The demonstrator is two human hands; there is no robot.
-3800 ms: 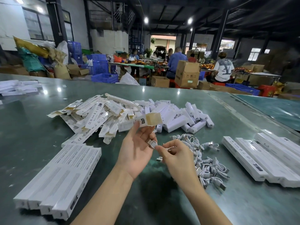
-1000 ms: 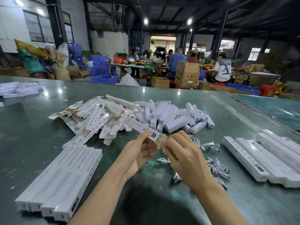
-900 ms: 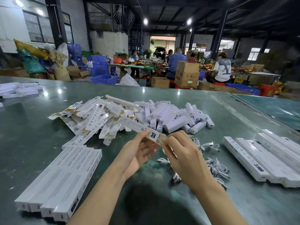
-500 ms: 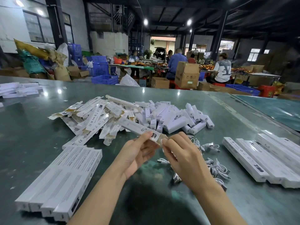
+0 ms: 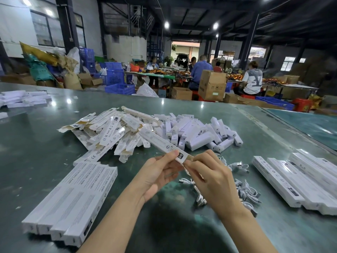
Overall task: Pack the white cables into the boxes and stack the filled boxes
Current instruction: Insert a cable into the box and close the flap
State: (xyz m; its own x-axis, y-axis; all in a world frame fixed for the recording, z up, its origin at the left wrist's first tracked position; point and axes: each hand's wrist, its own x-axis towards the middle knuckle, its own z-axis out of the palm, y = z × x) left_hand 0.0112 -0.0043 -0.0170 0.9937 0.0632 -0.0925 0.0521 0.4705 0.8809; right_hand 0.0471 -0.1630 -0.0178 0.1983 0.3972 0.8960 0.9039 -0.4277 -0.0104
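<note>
A long, narrow white box (image 5: 158, 141) slants up and away to the left over the table. My left hand (image 5: 158, 174) grips its near end, thumb on top. My right hand (image 5: 209, 177) pinches the brown flap at that same end with curled fingers. Coiled white cables (image 5: 244, 190) lie in a loose heap on the table under and to the right of my right hand. Several filled white boxes (image 5: 73, 199) lie side by side at the front left. I see no cable in either hand.
A heap of flat, unfolded boxes (image 5: 107, 132) and short white boxes (image 5: 197, 136) covers the middle of the green table (image 5: 36, 143). More long white boxes (image 5: 299, 179) lie at the right. People work at tables behind.
My left hand held a small open box and my right a cable 3.8 s ago. Now both hold the long box's near end. Over the last second they barely moved.
</note>
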